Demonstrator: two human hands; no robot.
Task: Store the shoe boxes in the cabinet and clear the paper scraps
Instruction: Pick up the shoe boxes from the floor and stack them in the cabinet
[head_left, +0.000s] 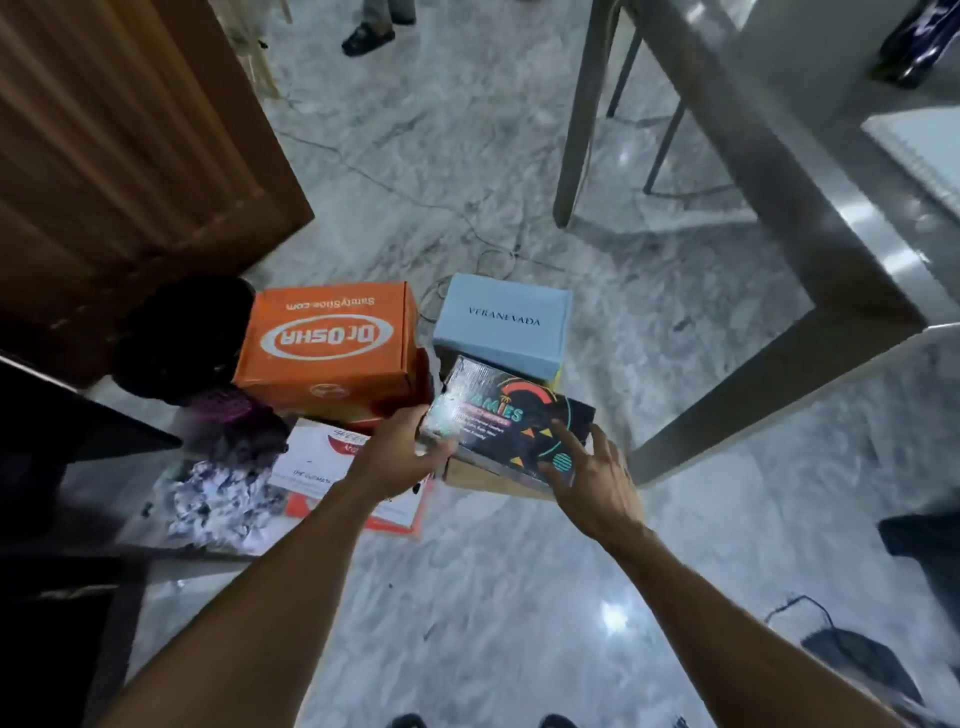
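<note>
Likely, with the left hand (400, 460) pinching the black box (498, 415) by one corner and the right hand (597, 480) fingers (569, 439) spread, it may tilt and slip.

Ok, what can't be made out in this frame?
Head view only.
1. Brown box: mostly covered by the black box lying on it.
2. White-and-red box: its print is partly hidden by the left hand and forearm.
3. Dark shape beside the orange box: too blurred to identify.
4. Black box's logo: washed out by glare at its left end.
</note>
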